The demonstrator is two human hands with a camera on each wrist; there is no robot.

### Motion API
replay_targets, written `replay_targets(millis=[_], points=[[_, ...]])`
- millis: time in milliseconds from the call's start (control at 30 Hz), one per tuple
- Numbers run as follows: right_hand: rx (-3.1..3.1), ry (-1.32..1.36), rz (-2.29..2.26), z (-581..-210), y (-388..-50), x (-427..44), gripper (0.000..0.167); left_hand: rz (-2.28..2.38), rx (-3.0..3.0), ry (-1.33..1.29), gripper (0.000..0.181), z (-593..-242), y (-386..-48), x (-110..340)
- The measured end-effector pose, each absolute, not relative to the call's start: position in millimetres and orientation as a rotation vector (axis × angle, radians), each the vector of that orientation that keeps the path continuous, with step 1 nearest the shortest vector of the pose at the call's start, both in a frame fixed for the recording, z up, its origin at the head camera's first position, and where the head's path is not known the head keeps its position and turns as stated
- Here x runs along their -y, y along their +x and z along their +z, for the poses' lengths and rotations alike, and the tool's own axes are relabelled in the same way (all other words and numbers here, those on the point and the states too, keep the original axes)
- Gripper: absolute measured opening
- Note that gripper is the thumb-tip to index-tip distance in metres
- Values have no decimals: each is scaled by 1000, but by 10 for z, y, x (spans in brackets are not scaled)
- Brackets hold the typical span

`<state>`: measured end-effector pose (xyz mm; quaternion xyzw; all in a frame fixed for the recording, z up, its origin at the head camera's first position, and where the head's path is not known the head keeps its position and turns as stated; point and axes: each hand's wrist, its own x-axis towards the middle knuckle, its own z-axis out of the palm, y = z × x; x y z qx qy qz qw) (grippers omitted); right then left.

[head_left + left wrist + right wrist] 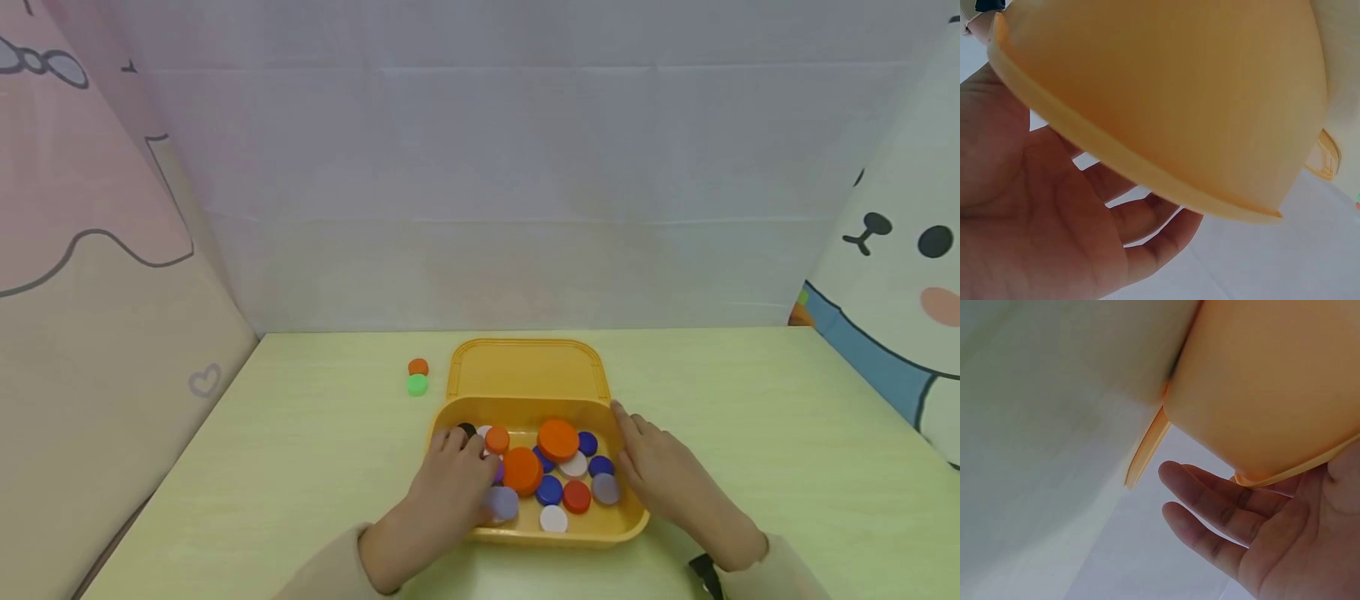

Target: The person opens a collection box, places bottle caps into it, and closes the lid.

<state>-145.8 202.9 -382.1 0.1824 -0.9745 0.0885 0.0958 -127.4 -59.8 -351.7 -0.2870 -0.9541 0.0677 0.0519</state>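
Note:
A yellow plastic box (592, 533) holds several round bottle caps, among them a big orange cap (558, 440), a red cap (577, 497), a blue cap (549, 491) and a white cap (553, 519). Over the box's left rim reaches my left hand (450, 492), its fingers down among the caps beside a pale purple cap (502, 503) and a black cap (467, 430). The box wall (1179, 94) hides those fingertips in the left wrist view. On the right rim rests my right hand (667, 467), with fingers fairly straight along the outer side (1260, 394).
Behind the box its yellow lid (528, 367) lies flat. To the lid's left, a small orange cap (418, 367) and a light green cap (417, 385) lie on the pale table (315, 450). A printed cloth (495, 192) hangs around the table's back and sides.

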Motion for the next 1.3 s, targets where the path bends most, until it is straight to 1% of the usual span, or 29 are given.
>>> replay_targets(millis=[200, 600, 767, 967, 1200, 1300], points=[[2879, 537, 263, -3821, -1457, -2023, 51, 192, 2924, -896, 39, -3498, -1281, 610], [2901, 529, 267, -3824, -1467, -2027, 52, -92, 2772, -788, 24, -3368, -1375, 753], [2899, 535, 271, -3829, -1469, -2031, 52, -163, 2757, -686, 20, -3325, -1495, 846], [2905, 529, 267, -3824, -1463, -2030, 51, -199, 2769, -548, 24, -3300, -1681, 987], [2918, 517, 261, -3807, -1460, -2018, 51, -199, 2731, -453, 27, -3366, -1921, 1167], [2914, 519, 262, -3808, -1461, -2014, 51, -193, 2752, -411, 25, -3416, -2025, 1225]])
